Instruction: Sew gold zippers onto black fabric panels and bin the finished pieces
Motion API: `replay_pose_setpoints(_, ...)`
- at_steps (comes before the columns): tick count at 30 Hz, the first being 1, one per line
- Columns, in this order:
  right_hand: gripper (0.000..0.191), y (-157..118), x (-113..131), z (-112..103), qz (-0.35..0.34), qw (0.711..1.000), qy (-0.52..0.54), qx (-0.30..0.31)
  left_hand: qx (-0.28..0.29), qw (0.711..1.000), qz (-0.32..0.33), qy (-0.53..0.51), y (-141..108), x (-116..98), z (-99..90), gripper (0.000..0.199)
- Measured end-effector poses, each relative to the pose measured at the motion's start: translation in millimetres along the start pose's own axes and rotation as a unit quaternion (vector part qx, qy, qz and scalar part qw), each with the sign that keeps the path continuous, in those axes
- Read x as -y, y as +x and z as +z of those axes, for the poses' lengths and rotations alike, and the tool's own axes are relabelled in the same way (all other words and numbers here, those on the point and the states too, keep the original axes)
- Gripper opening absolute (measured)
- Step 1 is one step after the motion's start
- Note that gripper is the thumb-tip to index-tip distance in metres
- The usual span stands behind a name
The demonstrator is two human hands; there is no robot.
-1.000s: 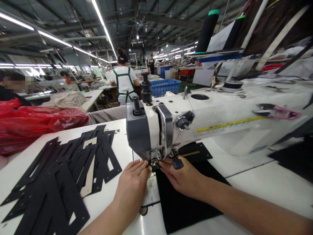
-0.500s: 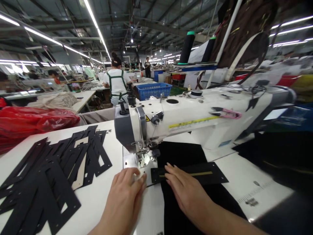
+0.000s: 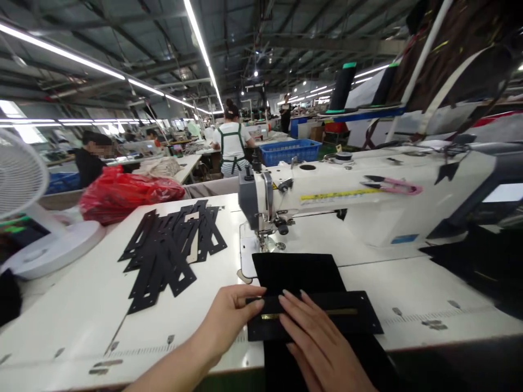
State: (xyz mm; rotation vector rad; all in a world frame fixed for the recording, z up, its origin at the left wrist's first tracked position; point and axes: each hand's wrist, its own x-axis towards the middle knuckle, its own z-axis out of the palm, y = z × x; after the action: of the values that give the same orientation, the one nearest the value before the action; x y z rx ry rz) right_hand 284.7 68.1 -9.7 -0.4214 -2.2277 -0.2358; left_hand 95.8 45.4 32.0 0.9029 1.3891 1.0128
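A black slotted panel (image 3: pixel 368 313) lies across black fabric (image 3: pixel 298 272) in front of the sewing machine's needle area. Gold zipper teeth (image 3: pixel 269 316) show in its slot. My left hand (image 3: pixel 224 313) pinches the panel's left end between thumb and fingers. Flat on the panel's middle rests my right hand (image 3: pixel 318 337), fingers stretched out and covering part of the slot. The fabric runs beneath the panel and hangs toward me. Just behind, the presser foot and needle (image 3: pixel 267 242) stand apart from the fabric.
The white sewing machine (image 3: pixel 347 185) spans the back right, thread snips (image 3: pixel 392 185) on its arm. Several black slotted panels (image 3: pixel 163 256) are piled at left. Beyond are a red plastic bag (image 3: pixel 126 193), a white fan (image 3: pixel 53 245), a blue basket (image 3: pixel 290 152) and co-workers.
The panel and fabric have come toward me, away from the needle. My left hand has moved from the table onto the panel's left end. The view has swung left.
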Motion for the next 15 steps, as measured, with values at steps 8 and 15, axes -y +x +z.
replay_pose_setpoints(8,0.041,-14.2,-16.9,-2.7,0.317,0.944,-0.035,0.087,-0.055,0.998,0.021,0.004,-39.9,13.0,-54.0,0.058)
replay_pose_setpoints(15,0.038,6.5,6.3,-16.1,0.437,0.871,0.115,0.192,-0.040,0.999,0.024,0.014,-63.7,20.1,-70.3,0.057)
